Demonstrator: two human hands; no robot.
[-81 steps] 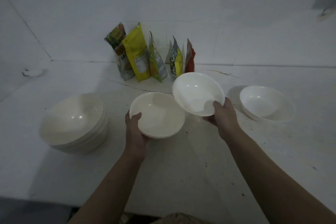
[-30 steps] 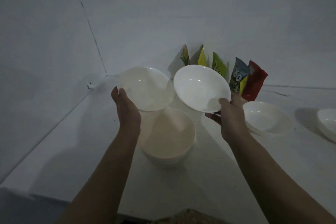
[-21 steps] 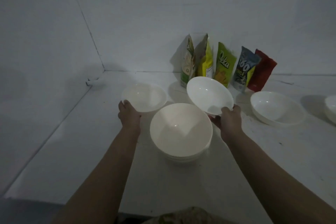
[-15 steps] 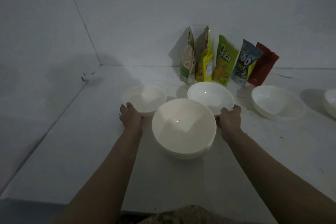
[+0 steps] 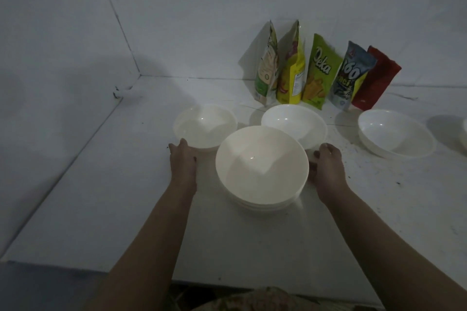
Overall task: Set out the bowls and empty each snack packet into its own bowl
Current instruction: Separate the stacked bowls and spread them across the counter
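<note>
Resting on speckled white counter (image 5: 379,209) in white-walled corner (image 5: 139,74); fingers' state unclear

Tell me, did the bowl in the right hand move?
Yes. The bowl came down onto the table, in front of the packets.

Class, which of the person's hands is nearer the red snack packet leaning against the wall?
Right. The right hand sits in front of the red packet, beside the bowl stack; the left hand lies beyond the stack, farther left.
</note>
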